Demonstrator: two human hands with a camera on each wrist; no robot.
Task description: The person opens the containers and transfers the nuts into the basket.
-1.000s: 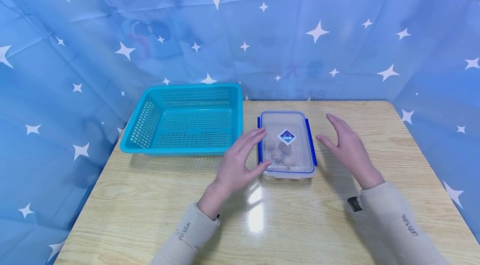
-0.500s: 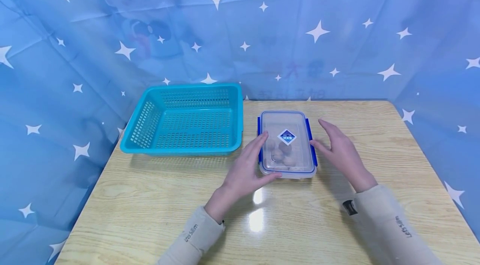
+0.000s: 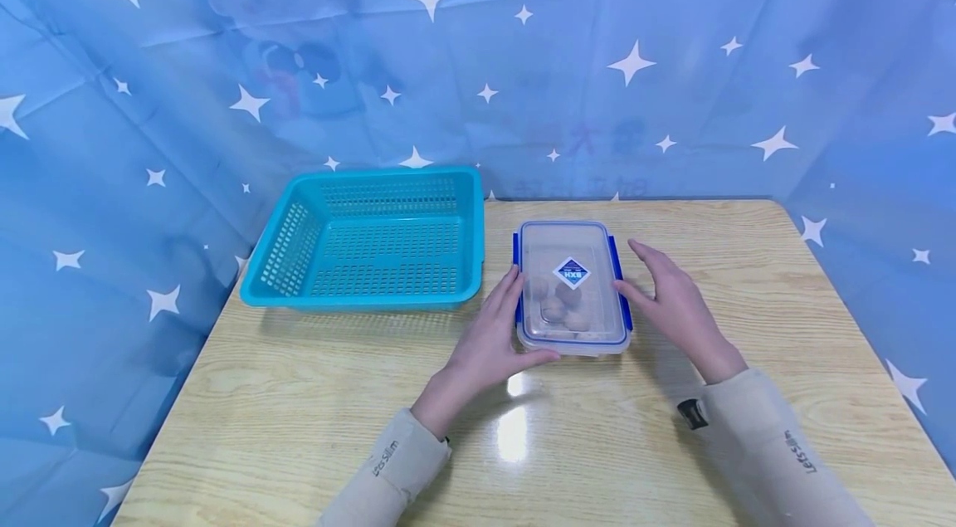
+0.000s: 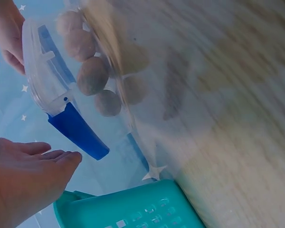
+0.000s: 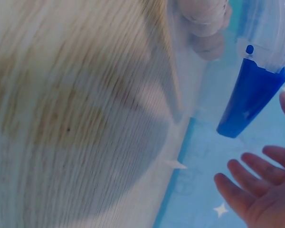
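A clear plastic food container (image 3: 573,311) with a blue-edged lid on it stands on the table. Through its wall several roundish brown objects (image 4: 92,76) show; their kind is unclear. In the left wrist view, a blue side latch (image 4: 78,130) slants outward, and so does the blue latch (image 5: 251,99) in the right wrist view. My left hand (image 3: 485,348) lies along the container's left side, fingers extended, thumb near the front corner. On the other side, my right hand (image 3: 675,307) has its fingers spread, with the thumb close to the right latch. Neither hand grips anything.
A turquoise perforated basket (image 3: 362,299) stands to the left of the container, towards the back of the wooden table (image 3: 597,452). Behind the table hangs a blue curtain (image 3: 553,54) with white stars.
Both hands have come closer to the container, the left moving right and the right moving left. The container and basket have stayed in place.
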